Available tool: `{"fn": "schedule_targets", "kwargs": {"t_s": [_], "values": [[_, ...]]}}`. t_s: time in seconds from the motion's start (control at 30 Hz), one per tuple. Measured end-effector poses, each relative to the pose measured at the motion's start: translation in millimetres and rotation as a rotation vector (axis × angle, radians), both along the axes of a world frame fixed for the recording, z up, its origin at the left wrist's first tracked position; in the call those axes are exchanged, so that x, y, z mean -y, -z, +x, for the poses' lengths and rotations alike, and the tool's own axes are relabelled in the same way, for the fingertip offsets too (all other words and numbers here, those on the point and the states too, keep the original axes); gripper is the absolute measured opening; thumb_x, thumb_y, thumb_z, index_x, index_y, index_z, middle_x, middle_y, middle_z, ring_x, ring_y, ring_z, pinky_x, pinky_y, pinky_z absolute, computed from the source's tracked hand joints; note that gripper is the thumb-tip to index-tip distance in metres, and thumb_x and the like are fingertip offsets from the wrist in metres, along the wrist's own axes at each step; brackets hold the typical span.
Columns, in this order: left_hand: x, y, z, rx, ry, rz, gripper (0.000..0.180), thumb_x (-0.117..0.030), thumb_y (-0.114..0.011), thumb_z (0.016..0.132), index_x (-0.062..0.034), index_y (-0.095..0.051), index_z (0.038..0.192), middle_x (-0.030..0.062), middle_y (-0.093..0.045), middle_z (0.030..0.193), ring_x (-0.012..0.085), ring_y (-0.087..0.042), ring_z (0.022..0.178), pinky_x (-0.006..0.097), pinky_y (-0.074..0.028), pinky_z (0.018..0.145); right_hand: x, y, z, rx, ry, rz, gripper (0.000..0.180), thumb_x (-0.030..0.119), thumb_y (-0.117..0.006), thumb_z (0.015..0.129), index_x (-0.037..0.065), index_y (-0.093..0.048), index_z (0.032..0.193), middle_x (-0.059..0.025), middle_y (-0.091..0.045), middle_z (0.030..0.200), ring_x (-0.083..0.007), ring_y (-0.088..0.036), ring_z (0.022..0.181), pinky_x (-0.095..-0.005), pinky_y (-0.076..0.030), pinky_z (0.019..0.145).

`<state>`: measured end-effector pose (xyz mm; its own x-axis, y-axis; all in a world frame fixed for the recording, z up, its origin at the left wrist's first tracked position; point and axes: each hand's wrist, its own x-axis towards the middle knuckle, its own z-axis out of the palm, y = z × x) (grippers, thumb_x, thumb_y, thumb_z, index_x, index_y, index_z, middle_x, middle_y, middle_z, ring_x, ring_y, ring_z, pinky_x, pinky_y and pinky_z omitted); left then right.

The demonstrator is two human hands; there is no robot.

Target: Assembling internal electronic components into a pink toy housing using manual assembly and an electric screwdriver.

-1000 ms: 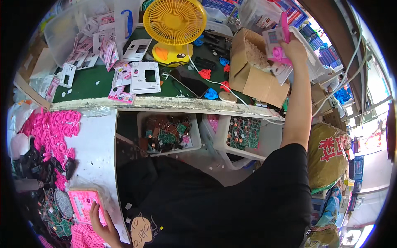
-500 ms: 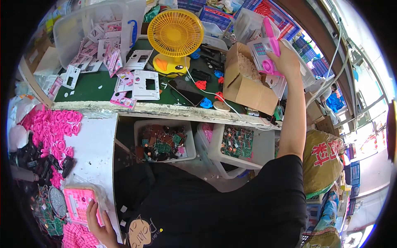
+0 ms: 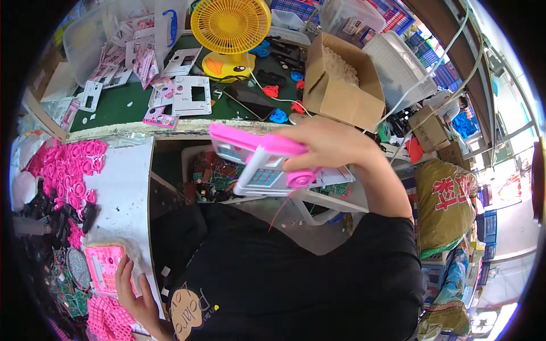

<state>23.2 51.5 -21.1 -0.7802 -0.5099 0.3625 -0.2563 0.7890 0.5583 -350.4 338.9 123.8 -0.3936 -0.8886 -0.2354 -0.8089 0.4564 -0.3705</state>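
Observation:
In front of my body, my right hand (image 3: 327,145) grips a pink and white plastic toy casing with a keypad (image 3: 264,177). The casing is tilted in the air over the bins, and a thin red wire dangles from it. At lower left, my left hand (image 3: 136,295) lies with its fingers stretched out beside a pink panel (image 3: 104,267) on the white board. Its fingertips are at the panel's right edge; whether they press on it I cannot tell. Several pink ring-shaped parts (image 3: 71,165) are heaped farther up the board.
The green bench holds a yellow fan (image 3: 230,25), white faceplates (image 3: 191,95), a dark phone (image 3: 250,102) and an open cardboard box (image 3: 347,105). Below it stand bins of circuit boards (image 3: 219,167). A woven sack (image 3: 446,204) stands at right. Black parts (image 3: 51,204) crowd the left side.
My right hand has brought the toy casing from beside the cardboard box down and left, to in front of my body. My left hand has shifted slightly; its fingers stay by the pink panel.

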Motion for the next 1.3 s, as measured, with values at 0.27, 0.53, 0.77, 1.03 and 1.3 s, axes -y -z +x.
{"fn": "schedule_targets", "kwargs": {"t_s": [0.27,0.53,0.77,1.03,1.3], "values": [[-15.3,-1.0,-5.3,-0.005,-0.022,0.11,0.033,0.0,-0.06,0.086,0.0023,-0.064,0.118,0.0187,-0.064,0.126,0.036,-0.06,0.119,0.042,-0.044,0.103,-43.1,93.6,-51.0,-0.171,0.159,0.552,0.048,0.035,-0.074,0.078,0.013,-0.064,0.119,-0.0153,-0.071,0.104,-0.0354,-0.066,0.101,-0.0483,-0.051,0.084],[-17.0,5.6,-0.6,0.02,-0.064,0.166,0.032,0.0,-0.063,0.084,0.0028,-0.065,0.116,0.0187,-0.064,0.126,0.0354,-0.06,0.118,0.04,-0.044,0.102,-12.1,116.0,-31.8,-0.188,0.094,0.645,0.048,0.033,-0.074,0.08,0.011,-0.061,0.12,-0.0157,-0.07,0.105,-0.0357,-0.067,0.101,-0.0489,-0.052,0.082],[-26.3,7.8,9.4,0.024,-0.171,0.216,0.033,0.003,-0.063,0.083,0.0032,-0.065,0.116,0.0197,-0.064,0.127,0.0358,-0.061,0.117,0.039,-0.045,0.101,73.3,180.8,-19.4,-0.106,-0.034,0.399,0.045,0.035,-0.072,0.081,0.011,-0.059,0.117,-0.0174,-0.071,0.097,-0.0374,-0.068,0.094,-0.0509,-0.053,0.078],[-41.5,11.6,11.6,0.081,-0.293,0.255,0.033,0.004,-0.064,0.083,0.0022,-0.065,0.115,0.0201,-0.064,0.125,0.0357,-0.062,0.115,0.039,-0.046,0.1,104.8,433.8,-58.2,-0.082,0.109,0.349,0.05,0.033,-0.072,0.08,0.011,-0.057,0.123,-0.0187,-0.07,0.103,-0.0376,-0.069,0.096,-0.0504,-0.055,0.082],[-61.3,3.5,-1.0,0.188,-0.414,0.327,0.033,0.004,-0.063,0.083,0.002,-0.065,0.116,0.0199,-0.063,0.124,0.0352,-0.062,0.115,0.039,-0.047,0.099,85.5,557.9,-88.6,-0.016,0.664,0.4,0.044,0.028,-0.063,0.087,0.011,-0.056,0.127,-0.0197,-0.071,0.107,-0.0378,-0.069,0.101,-0.0488,-0.056,0.087]]}}
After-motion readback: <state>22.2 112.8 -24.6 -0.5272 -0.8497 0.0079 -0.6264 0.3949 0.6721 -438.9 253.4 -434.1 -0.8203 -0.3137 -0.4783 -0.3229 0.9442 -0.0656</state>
